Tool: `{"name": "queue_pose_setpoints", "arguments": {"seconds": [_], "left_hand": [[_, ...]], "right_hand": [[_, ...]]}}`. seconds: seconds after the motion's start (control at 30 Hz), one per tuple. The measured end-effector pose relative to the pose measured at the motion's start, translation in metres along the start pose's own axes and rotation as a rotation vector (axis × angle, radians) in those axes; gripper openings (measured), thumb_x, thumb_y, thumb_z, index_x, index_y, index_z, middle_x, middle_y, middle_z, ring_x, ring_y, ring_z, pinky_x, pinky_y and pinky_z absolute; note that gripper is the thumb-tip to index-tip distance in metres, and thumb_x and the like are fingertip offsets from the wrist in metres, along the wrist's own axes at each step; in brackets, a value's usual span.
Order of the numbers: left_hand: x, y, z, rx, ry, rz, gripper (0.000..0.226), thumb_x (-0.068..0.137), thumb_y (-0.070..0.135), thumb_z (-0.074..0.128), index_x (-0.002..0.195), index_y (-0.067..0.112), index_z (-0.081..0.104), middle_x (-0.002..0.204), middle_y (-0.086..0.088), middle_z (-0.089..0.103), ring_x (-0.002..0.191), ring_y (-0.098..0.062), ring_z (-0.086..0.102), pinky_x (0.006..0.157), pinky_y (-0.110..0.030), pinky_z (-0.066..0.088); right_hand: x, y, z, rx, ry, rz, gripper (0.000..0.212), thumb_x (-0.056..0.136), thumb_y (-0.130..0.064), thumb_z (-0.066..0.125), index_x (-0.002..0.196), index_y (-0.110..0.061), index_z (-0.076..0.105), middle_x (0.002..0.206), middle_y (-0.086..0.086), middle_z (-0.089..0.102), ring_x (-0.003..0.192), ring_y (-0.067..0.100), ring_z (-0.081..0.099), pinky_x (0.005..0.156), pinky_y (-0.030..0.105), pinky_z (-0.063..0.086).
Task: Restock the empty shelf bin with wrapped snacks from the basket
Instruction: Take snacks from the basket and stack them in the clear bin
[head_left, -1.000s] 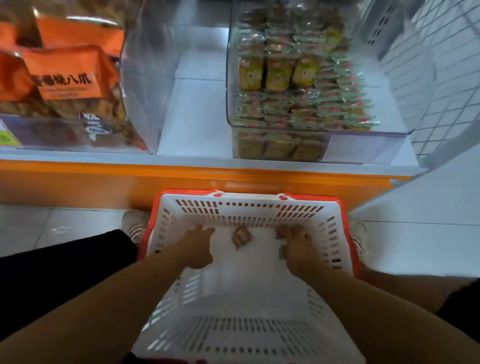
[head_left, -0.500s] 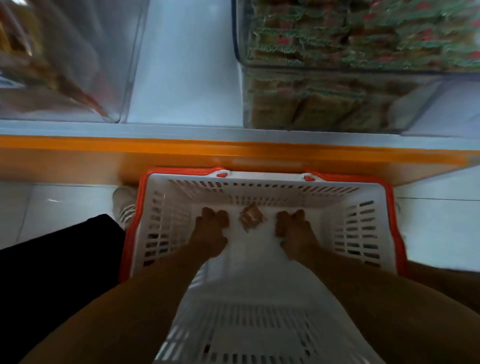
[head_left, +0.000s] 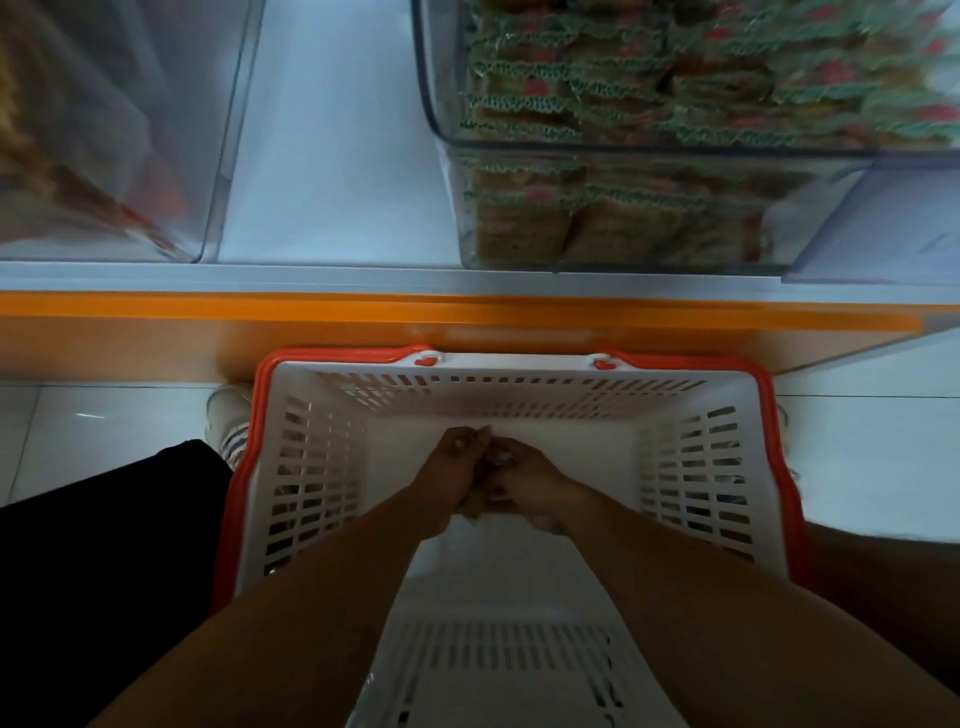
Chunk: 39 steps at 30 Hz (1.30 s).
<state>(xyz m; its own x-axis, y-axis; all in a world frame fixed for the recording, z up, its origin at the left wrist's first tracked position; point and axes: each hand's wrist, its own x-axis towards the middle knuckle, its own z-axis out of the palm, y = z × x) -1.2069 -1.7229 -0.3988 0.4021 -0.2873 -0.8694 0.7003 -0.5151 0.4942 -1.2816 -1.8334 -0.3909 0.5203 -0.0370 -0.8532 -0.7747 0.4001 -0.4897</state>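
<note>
A clear plastic bin (head_left: 119, 156) at the upper left of the frame holds blurred orange-and-brown packets. Below the bins, an orange shelf edge (head_left: 415, 312) runs across the frame's middle. A pale shoe (head_left: 226, 410) rests on the white tiled floor (head_left: 93, 431) at centre left, beside a dark trouser leg (head_left: 104, 545) at lower left.

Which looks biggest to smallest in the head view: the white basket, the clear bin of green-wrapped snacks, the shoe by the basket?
1. White basket, though it is nearest the camera.
2. Clear bin of green-wrapped snacks, cut off by the frame.
3. Shoe, mostly hidden.
</note>
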Motion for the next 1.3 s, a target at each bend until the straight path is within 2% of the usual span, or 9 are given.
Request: {"name": "queue_pose_setpoints", "arguments": {"seconds": [0.1, 0.27, 0.5, 0.7, 0.8, 0.9, 1.07, 1.17, 1.3], "left_hand": [[0.001, 0.002, -0.007, -0.026, -0.047, -0.090, 0.046, 0.090, 0.061, 0.065, 0.114, 0.021, 0.061, 0.104, -0.009, 0.071, 0.095, -0.030, 0.070, 0.073, -0.045, 0.063], [-0.015, 0.008, -0.012, -0.091, -0.189, -0.161, 0.033, 0.094, 0.047, 0.065, 0.096, 0.014, 0.067, 0.090, -0.011, 0.067, 0.085, -0.027, 0.069, 0.064, -0.035, 0.059], [-0.053, 0.032, -0.011, -0.066, -0.353, -0.163, 0.046, 0.091, 0.042, 0.072, 0.121, 0.009, 0.067, 0.110, -0.018, 0.075, 0.094, -0.031, 0.076, 0.073, -0.046, 0.062], [-0.112, 0.090, -0.008, 0.032, -0.582, 0.027, 0.036, 0.091, 0.025, 0.072, 0.126, 0.015, 0.067, 0.128, -0.016, 0.069, 0.119, -0.032, 0.066, 0.099, -0.053, 0.054], [-0.157, 0.135, -0.005, 0.085, -0.617, 0.106, 0.027, 0.082, 0.024, 0.083, 0.108, 0.020, 0.079, 0.124, -0.010, 0.072, 0.114, -0.025, 0.070, 0.095, -0.048, 0.058], [-0.208, 0.177, 0.002, 0.115, -0.644, 0.245, 0.043, 0.069, 0.036, 0.091, 0.109, 0.025, 0.080, 0.123, -0.009, 0.073, 0.113, -0.023, 0.070, 0.087, -0.041, 0.060], [-0.280, 0.223, 0.014, 0.141, -0.565, 0.457, 0.027, 0.084, 0.026, 0.078, 0.107, 0.013, 0.073, 0.104, -0.011, 0.070, 0.097, -0.021, 0.070, 0.087, -0.042, 0.061], [-0.309, 0.235, 0.006, 0.051, -0.631, 0.507, 0.014, 0.083, 0.026, 0.075, 0.094, 0.019, 0.075, 0.098, -0.009, 0.068, 0.096, -0.022, 0.068, 0.096, -0.047, 0.057], [-0.322, 0.246, -0.009, -0.176, -0.740, 0.506, 0.020, 0.086, 0.032, 0.070, 0.092, 0.016, 0.078, 0.102, -0.012, 0.075, 0.093, -0.026, 0.074, 0.088, -0.043, 0.060]], "right_hand": [[-0.004, 0.002, -0.006, -0.044, -0.025, 0.028, 0.024, 0.097, -0.005, 0.061, 0.116, -0.018, 0.068, 0.109, 0.010, 0.075, 0.095, 0.026, 0.075, 0.076, 0.034, 0.062], [-0.020, -0.007, -0.016, -0.126, -0.085, 0.094, 0.016, 0.094, -0.007, 0.065, 0.107, -0.013, 0.071, 0.108, 0.014, 0.075, 0.097, 0.028, 0.074, 0.079, 0.037, 0.062], [-0.060, -0.040, -0.028, -0.290, -0.163, 0.177, 0.032, 0.094, -0.011, 0.068, 0.125, -0.005, 0.064, 0.121, 0.018, 0.069, 0.107, 0.033, 0.070, 0.084, 0.043, 0.061], [-0.136, -0.111, -0.022, -0.524, -0.170, 0.119, 0.036, 0.095, -0.004, 0.061, 0.131, -0.002, 0.059, 0.124, 0.020, 0.068, 0.102, 0.028, 0.069, 0.084, 0.040, 0.061], [-0.189, -0.151, -0.015, -0.614, -0.152, 0.029, 0.017, 0.095, -0.005, 0.061, 0.110, -0.008, 0.069, 0.093, 0.007, 0.078, 0.082, 0.018, 0.075, 0.080, 0.039, 0.063], [-0.246, -0.185, -0.012, -0.628, -0.097, -0.159, 0.022, 0.095, -0.003, 0.056, 0.093, -0.021, 0.068, 0.077, -0.002, 0.077, 0.071, 0.012, 0.075, 0.062, 0.030, 0.061], [-0.322, -0.221, -0.011, -0.694, 0.021, -0.429, 0.014, 0.089, 0.000, 0.060, 0.097, -0.003, 0.071, 0.097, 0.024, 0.070, 0.087, 0.033, 0.073, 0.075, 0.044, 0.063], [-0.357, -0.233, -0.008, -0.728, 0.020, -0.568, 0.017, 0.093, -0.007, 0.064, 0.108, -0.007, 0.072, 0.110, 0.021, 0.072, 0.102, 0.035, 0.071, 0.086, 0.051, 0.060], [-0.381, -0.245, -0.019, -0.676, 0.054, -0.753, 0.015, 0.093, -0.015, 0.068, 0.105, -0.019, 0.076, 0.101, 0.006, 0.076, 0.094, 0.026, 0.074, 0.086, 0.045, 0.061]]}}
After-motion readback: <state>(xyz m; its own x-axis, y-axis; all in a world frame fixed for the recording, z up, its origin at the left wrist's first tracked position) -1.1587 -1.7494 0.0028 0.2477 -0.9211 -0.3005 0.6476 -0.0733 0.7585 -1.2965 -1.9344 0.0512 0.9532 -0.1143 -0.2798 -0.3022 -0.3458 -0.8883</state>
